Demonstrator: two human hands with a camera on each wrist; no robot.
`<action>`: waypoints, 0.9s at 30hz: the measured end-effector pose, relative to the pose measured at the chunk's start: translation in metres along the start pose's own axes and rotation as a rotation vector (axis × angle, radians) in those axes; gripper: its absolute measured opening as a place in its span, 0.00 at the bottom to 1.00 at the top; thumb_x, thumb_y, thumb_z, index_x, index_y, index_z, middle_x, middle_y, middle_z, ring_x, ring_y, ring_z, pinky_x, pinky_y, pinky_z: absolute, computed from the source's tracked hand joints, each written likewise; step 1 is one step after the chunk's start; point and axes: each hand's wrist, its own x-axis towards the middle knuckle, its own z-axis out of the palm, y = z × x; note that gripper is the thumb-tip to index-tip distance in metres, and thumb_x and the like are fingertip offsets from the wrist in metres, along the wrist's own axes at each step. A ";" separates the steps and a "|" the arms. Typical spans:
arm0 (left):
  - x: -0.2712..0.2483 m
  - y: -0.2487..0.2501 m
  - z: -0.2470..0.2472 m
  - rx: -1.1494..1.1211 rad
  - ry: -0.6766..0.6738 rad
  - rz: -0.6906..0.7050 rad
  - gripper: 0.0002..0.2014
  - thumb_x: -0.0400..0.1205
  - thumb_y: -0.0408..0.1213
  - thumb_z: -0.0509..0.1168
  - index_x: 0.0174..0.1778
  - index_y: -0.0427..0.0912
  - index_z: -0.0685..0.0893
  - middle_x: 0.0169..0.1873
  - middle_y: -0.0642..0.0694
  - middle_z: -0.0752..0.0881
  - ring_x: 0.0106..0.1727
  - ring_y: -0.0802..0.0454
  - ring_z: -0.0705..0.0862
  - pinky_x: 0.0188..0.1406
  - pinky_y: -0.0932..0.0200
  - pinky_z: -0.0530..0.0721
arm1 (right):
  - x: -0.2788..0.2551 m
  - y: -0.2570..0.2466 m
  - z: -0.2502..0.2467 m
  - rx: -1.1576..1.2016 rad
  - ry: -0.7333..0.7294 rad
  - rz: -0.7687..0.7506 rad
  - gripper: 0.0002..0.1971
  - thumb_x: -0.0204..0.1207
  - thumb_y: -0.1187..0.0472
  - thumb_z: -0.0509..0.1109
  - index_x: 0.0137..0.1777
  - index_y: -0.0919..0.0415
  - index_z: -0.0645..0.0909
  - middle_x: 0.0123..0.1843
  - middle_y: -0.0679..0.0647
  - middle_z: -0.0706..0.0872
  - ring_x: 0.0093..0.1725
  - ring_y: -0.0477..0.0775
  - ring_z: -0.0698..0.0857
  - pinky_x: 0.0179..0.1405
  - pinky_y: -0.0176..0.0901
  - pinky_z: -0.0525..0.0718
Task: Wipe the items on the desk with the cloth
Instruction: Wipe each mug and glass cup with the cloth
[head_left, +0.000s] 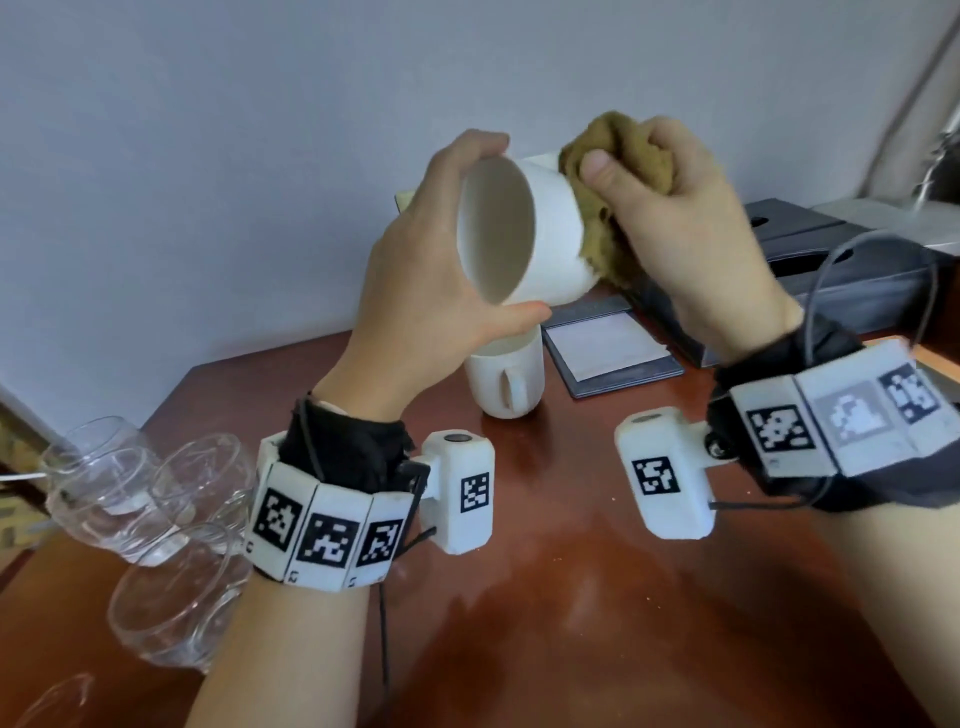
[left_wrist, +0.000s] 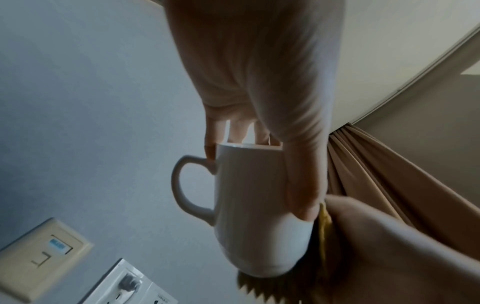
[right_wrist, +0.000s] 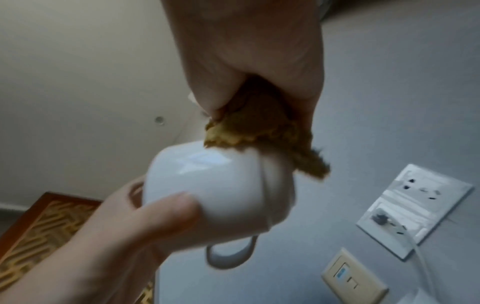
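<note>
I hold a white mug (head_left: 556, 234) tilted in the air above the desk, its mouth turned toward me. My left hand (head_left: 501, 231) grips it at the rim, thumb under the wall and fingers over the top. In the left wrist view the mug (left_wrist: 249, 195) shows its handle on the far side. My right hand (head_left: 631, 156) clutches a bunched brown cloth (head_left: 597, 244) and presses it against the mug's base end. The right wrist view shows the cloth (right_wrist: 259, 127) lying on the mug (right_wrist: 221, 181).
A second white mug (head_left: 506, 382) stands on the reddish wooden desk (head_left: 571, 597) under the hands. Several clear glass jars (head_left: 130, 493) crowd the left edge. A dark pad with a white sheet (head_left: 613, 348) and a black box (head_left: 831, 260) lie at the back right. Wall sockets (right_wrist: 413, 207) are behind.
</note>
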 end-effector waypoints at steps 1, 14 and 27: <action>0.000 0.000 -0.001 -0.019 0.009 0.003 0.45 0.60 0.40 0.80 0.74 0.43 0.69 0.67 0.62 0.72 0.65 0.66 0.73 0.63 0.69 0.74 | 0.003 0.002 -0.004 0.077 -0.029 0.082 0.13 0.67 0.49 0.68 0.43 0.58 0.76 0.41 0.58 0.84 0.42 0.55 0.84 0.46 0.54 0.86; -0.004 0.006 -0.014 -0.028 -0.290 0.007 0.44 0.57 0.41 0.81 0.68 0.64 0.70 0.63 0.69 0.76 0.66 0.62 0.77 0.68 0.61 0.74 | 0.008 0.016 -0.019 0.300 -0.227 0.539 0.06 0.79 0.60 0.65 0.41 0.58 0.80 0.34 0.51 0.85 0.32 0.51 0.85 0.28 0.38 0.81; -0.001 0.010 -0.021 -0.296 0.287 -0.396 0.33 0.60 0.44 0.80 0.62 0.45 0.81 0.60 0.57 0.84 0.63 0.63 0.82 0.63 0.52 0.84 | 0.000 0.003 -0.016 0.346 -0.374 0.477 0.14 0.82 0.55 0.62 0.60 0.64 0.81 0.50 0.58 0.89 0.47 0.56 0.90 0.38 0.47 0.88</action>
